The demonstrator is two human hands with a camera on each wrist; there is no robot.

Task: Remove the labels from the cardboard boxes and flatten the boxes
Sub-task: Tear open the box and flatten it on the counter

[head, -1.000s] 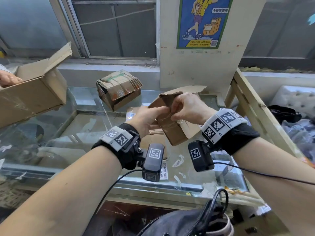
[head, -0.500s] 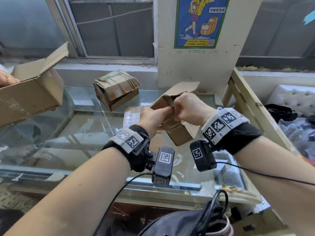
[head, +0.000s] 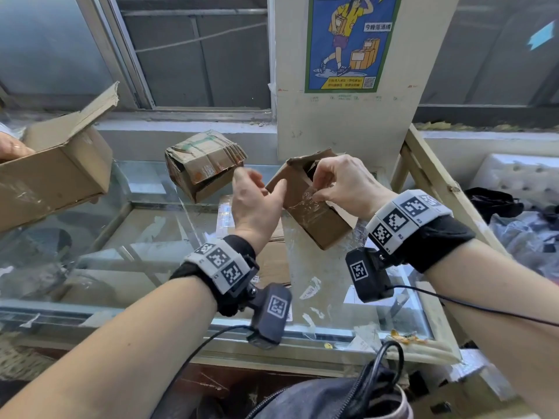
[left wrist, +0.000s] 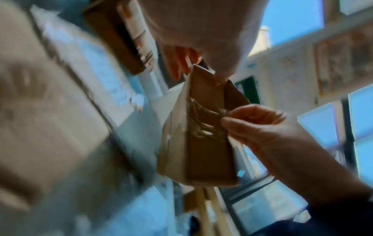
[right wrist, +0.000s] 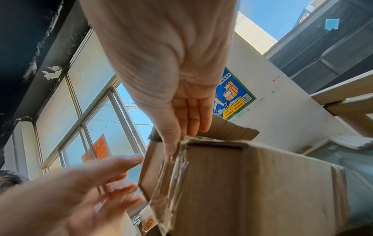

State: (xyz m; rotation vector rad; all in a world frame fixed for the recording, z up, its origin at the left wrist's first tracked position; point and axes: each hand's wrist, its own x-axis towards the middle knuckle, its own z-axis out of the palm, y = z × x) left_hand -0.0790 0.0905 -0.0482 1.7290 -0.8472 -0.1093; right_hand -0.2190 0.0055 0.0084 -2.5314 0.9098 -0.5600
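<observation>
A small brown cardboard box (head: 314, 219) hangs tilted above the glass counter, its open end up. My right hand (head: 338, 184) pinches a strip of clear tape (head: 305, 196) at the box's upper rim, thumb on the outside. The pinch shows from below, right hand (right wrist: 177, 115) on tape (right wrist: 171, 174), which runs down a corner of the box (right wrist: 252, 183). My left hand (head: 257, 195) is open just left of the box, with its thumb tip by the box's edge. Seen from the left wrist, the right hand (left wrist: 254, 124) pulls wrinkled tape (left wrist: 201, 123) off the box (left wrist: 210, 156).
A crumpled box (head: 202, 164) stands at the back of the glass counter (head: 121, 237). Another person's hand (head: 12, 148) holds a larger open box (head: 57, 170) at the left. Flat cardboard (head: 272, 261) and paper scraps (head: 308, 293) lie on the glass. A wooden frame (head: 429, 182) stands right.
My left hand has let go of the small box, opened and drawn slightly left. The right hand has shifted to pinching the tape, and the box has turned its taped side toward me.
</observation>
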